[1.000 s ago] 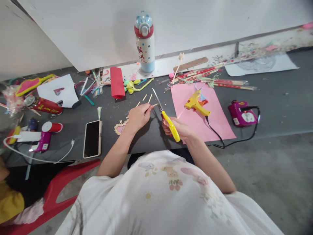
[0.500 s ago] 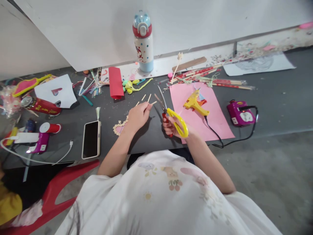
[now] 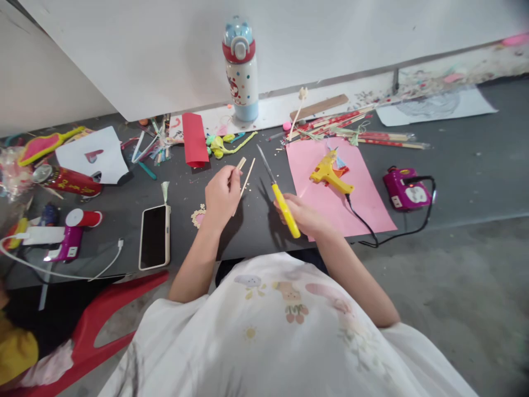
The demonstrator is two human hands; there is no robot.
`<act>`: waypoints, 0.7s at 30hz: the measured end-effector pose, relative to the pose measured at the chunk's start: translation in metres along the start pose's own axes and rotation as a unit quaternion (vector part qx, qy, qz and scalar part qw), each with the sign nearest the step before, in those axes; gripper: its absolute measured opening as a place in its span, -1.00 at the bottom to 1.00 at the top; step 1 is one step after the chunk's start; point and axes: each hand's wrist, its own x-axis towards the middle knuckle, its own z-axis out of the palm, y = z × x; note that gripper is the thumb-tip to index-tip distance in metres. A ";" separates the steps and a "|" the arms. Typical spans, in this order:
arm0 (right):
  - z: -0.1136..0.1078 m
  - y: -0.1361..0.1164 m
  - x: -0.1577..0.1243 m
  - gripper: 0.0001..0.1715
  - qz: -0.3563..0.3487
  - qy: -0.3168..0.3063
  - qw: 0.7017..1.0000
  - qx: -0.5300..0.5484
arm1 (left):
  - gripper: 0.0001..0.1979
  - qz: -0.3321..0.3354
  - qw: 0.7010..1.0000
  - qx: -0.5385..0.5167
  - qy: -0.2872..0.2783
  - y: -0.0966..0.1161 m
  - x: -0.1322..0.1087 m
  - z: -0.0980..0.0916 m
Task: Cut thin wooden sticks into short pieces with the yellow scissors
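Note:
My left hand (image 3: 222, 194) is closed on thin wooden sticks (image 3: 241, 163) whose tips poke out above the fingers. Another long stick (image 3: 248, 179) slants beside it on the right. Under the left wrist lies a pink piece with a beaded edge (image 3: 198, 216), partly covered by the arm. My right hand (image 3: 301, 214) grips yellow-handled scissors (image 3: 284, 207), seen edge-on with the blades pointing up and left. Right of that hand a yellow glue gun (image 3: 332, 173) rests on a pink sheet (image 3: 367, 201).
A bottle (image 3: 242, 71) stands at the back. Left are a phone (image 3: 154, 237), a red can (image 3: 72, 181) and a cable (image 3: 111, 264). A purple power block (image 3: 407, 190) with a black cord is right. A person's yellow sleeve (image 3: 16, 347) shows lower left.
My left hand has moved slightly left, and its sticks are bunched closer together. The scissors have turned edge-on, with their blades closer together. The long stick now shows beside the left hand.

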 end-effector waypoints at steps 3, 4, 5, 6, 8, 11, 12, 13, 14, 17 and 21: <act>0.009 -0.007 -0.007 -0.54 -0.049 0.130 0.957 -0.256 | -0.68 -0.015 0.998 -0.023 0.048 0.006 -0.006 -0.011; 0.011 -0.009 -0.008 -0.50 -0.058 0.158 0.935 -0.313 | -0.68 -0.015 0.998 -0.024 0.053 0.008 -0.008 -0.015; 0.014 -0.010 -0.009 -0.47 -0.069 0.178 0.916 -0.354 | -0.68 -0.014 0.999 -0.017 0.050 0.010 -0.009 -0.018; 0.017 -0.011 -0.010 -0.46 -0.082 0.193 0.899 -0.383 | -0.70 -0.014 0.999 -0.002 0.037 0.012 -0.011 -0.020; 0.021 -0.010 -0.010 -0.44 -0.103 0.211 0.875 -0.424 | -0.76 -0.013 0.999 0.039 -0.004 0.016 -0.014 -0.022; 0.025 -0.007 -0.009 -0.37 -0.111 0.224 0.856 -0.453 | -0.79 -0.016 0.994 0.083 -0.074 0.021 -0.021 -0.020; 0.026 -0.006 -0.008 -0.34 -0.107 0.225 0.854 -0.456 | -0.79 -0.017 0.992 0.086 -0.094 0.022 -0.024 -0.018; 0.026 -0.006 -0.008 -0.32 -0.103 0.224 0.855 -0.456 | -0.78 -0.019 0.990 0.087 -0.112 0.023 -0.027 -0.016; 0.026 -0.005 -0.009 -0.31 -0.101 0.223 0.857 -0.453 | -0.78 -0.021 0.988 0.087 -0.127 0.024 -0.030 -0.014; 0.024 -0.006 -0.010 -0.32 -0.091 0.212 0.870 -0.437 | -0.80 -0.031 0.984 0.090 -0.151 0.023 -0.037 -0.009; 0.018 -0.005 -0.009 -0.50 -0.082 0.196 0.885 -0.415 | -0.69 -0.031 0.981 0.093 -0.170 0.020 -0.041 -0.008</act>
